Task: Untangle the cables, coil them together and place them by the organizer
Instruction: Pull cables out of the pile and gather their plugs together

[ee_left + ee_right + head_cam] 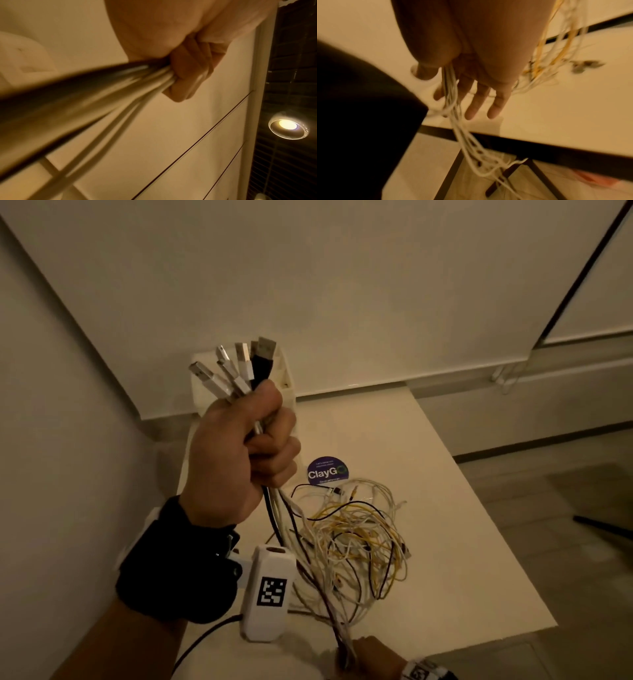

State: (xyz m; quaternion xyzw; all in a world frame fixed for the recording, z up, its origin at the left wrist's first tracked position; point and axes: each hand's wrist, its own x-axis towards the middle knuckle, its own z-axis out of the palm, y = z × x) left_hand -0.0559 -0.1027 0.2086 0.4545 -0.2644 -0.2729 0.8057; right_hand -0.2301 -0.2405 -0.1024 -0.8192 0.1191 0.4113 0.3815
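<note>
The cables (346, 546) were gripped in the raised left hand (236, 453), fingers (192, 73) curled tight, the tangle left on the bench (445, 508); organizer (205, 392) contents were hidden; right hand (370, 655) was cropped, fingers (481, 100) spread with strands between.

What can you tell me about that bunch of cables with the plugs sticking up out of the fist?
The bundle of thin white, yellow and black cables has USB plugs, mostly white and one black, fanned upward above the left hand, which grips it in a fist. Below, the strands spill into a loose tangle on the white table and run through the right hand at the near edge.
</note>
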